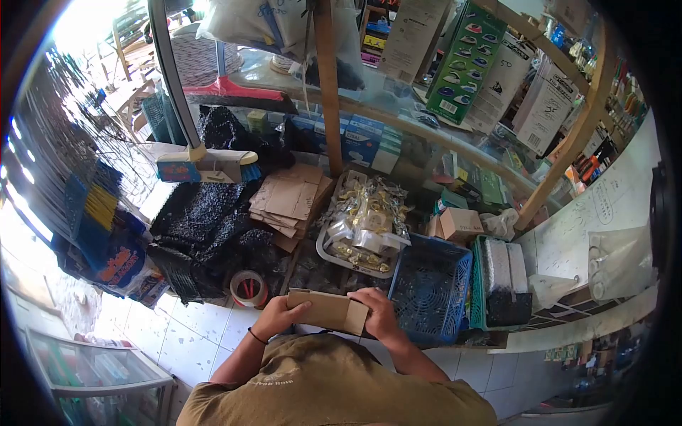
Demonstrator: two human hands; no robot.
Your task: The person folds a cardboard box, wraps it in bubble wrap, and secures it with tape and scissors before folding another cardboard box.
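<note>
Between my two hands is a small brown cardboard box (323, 310), held close to my body. My left hand (279, 314) grips its left end, with the thumb lying along the near side. Around the right end my right hand (378, 312) is closed, fingers over the top edge and corner. Just beyond the box stands a white basket (328, 254) heaped with metal fittings in clear plastic (366, 220). Flattened cardboard pieces (286, 199) lie in a stack to the left of that basket. A blue plastic crate (432, 284) is to the right of my right hand.
A round tub (249, 289) with red-handled items sits left of my left hand. Black plastic sheeting (206, 227) and a broom (207, 167) lie farther left. At right are a green basket (479, 284) and small cartons (460, 224). A glass display case (419, 121) rises behind.
</note>
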